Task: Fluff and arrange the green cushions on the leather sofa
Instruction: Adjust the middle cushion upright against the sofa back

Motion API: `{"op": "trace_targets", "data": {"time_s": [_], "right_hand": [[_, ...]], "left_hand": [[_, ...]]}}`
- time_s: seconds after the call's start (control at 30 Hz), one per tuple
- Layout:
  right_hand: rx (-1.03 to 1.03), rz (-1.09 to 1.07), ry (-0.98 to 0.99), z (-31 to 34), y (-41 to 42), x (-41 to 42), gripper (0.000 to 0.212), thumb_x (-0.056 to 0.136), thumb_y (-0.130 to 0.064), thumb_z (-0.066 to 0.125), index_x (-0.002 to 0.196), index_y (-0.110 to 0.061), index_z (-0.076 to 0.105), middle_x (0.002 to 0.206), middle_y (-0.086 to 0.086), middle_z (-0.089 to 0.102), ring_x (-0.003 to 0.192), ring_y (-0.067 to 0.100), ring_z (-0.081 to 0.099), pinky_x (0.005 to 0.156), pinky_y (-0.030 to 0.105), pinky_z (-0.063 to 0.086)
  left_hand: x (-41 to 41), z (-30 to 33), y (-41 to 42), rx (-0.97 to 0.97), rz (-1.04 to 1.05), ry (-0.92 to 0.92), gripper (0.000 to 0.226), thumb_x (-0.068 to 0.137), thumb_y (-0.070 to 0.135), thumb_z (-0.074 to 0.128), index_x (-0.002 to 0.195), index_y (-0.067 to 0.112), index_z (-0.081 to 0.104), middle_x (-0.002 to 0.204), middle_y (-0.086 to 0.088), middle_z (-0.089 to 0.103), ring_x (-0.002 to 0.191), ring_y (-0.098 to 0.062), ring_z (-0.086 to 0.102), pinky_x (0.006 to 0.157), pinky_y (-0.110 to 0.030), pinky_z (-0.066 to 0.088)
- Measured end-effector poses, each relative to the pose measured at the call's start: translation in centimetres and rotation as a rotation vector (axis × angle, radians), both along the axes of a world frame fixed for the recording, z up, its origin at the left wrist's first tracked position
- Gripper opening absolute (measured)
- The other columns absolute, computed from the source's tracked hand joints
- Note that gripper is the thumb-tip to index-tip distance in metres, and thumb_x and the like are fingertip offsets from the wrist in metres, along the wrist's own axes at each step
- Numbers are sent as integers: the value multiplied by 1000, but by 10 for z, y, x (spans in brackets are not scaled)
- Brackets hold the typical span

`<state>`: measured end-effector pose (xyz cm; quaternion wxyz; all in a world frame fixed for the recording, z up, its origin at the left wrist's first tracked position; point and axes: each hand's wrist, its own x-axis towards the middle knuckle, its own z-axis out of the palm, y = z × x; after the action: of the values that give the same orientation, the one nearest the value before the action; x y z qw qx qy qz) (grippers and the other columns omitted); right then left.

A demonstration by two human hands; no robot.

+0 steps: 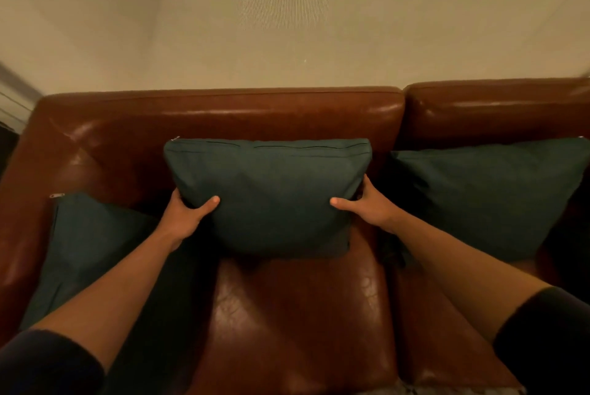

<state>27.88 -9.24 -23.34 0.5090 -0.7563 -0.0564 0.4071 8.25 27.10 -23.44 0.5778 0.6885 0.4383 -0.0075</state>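
A dark green cushion (271, 190) stands upright against the backrest of the brown leather sofa (223, 113), zip seam along its top. My left hand (188, 212) grips its left side, thumb on the front face. My right hand (367, 203) grips its right side the same way. A second green cushion (86, 251) lies slumped in the sofa's left corner, partly behind my left forearm. A third green cushion (491, 193) leans against the right backrest section.
The glossy seat cushion (297, 314) stretches below the held cushion toward me. A beige wall (287, 17) rises right behind the sofa. The left armrest (19, 235) closes off the left side.
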Motion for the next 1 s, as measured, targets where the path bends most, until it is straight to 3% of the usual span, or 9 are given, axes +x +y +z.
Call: {"op": "trace_targets", "data": {"time_s": [0.1, 0.27, 0.4, 0.5, 0.57, 0.63, 0.73, 0.83, 1.0], "right_hand": [[42, -19, -14, -8, 5, 2, 132, 57, -50, 97, 161, -28, 19, 150, -8, 48, 133, 13, 50, 114, 37, 42], [75, -97, -31, -8, 12, -6, 70, 70, -38, 92, 131, -28, 61, 130, -11, 67, 121, 12, 63, 106, 37, 50], [93, -110, -66, 4, -4, -16, 72, 67, -43, 91, 131, -26, 64, 129, -12, 69, 119, 5, 64, 104, 32, 51], [105, -112, -112, 17, -20, -21, 91, 60, -55, 93, 139, -24, 59, 135, -12, 66, 124, 4, 61, 104, 30, 48], [121, -125, -107, 26, -29, -21, 96, 60, -50, 94, 143, -23, 55, 139, -12, 64, 126, 3, 59, 106, 30, 46], [135, -131, -90, 34, -36, -19, 86, 65, -40, 92, 141, -23, 56, 137, -13, 64, 125, 1, 60, 107, 30, 46], [142, -134, -107, 45, -40, -17, 73, 72, -26, 87, 139, -20, 58, 136, -10, 66, 124, 3, 61, 106, 29, 48], [156, -135, -144, 57, -40, -11, 66, 74, -27, 86, 135, -20, 61, 133, -10, 68, 123, 4, 63, 100, 21, 51], [144, -201, -194, 66, -23, -2, 52, 90, -26, 79, 137, -14, 61, 132, -8, 66, 116, 7, 63, 101, 30, 49]], "left_hand": [[2, -11, -5, 42, 37, -27, 85, 74, 37, 87, 145, 16, 46, 141, 0, 58, 126, -20, 57, 102, -36, 45], [1, -2, -20, 69, 52, -91, 58, 83, 27, 82, 134, 13, 60, 123, 2, 65, 110, -15, 61, 93, -30, 47], [-7, 18, -28, 83, -17, -133, 51, 80, 21, 85, 125, 20, 62, 111, 13, 67, 101, 0, 63, 92, -28, 51], [-8, 39, -36, 124, -76, -185, 55, 77, 21, 87, 124, 25, 60, 113, 19, 66, 100, 8, 63, 85, -17, 50], [-5, 55, -40, 159, -105, -219, 57, 77, 17, 87, 125, 24, 58, 113, 20, 65, 98, 15, 63, 80, -8, 50], [0, 69, -43, 194, -133, -254, 58, 77, 14, 87, 125, 24, 56, 113, 21, 64, 97, 19, 61, 78, -3, 48], [6, 85, -41, 244, -182, -285, 57, 76, 16, 87, 121, 32, 56, 116, 21, 64, 101, 19, 61, 81, -3, 46], [11, 95, -37, 257, -199, -282, 55, 80, 19, 85, 125, 26, 55, 116, 21, 62, 100, 20, 60, 82, -3, 46], [22, 85, -33, 205, -119, -232, 57, 83, 29, 82, 134, 16, 59, 121, 9, 65, 108, -7, 62, 90, -23, 50]]}}
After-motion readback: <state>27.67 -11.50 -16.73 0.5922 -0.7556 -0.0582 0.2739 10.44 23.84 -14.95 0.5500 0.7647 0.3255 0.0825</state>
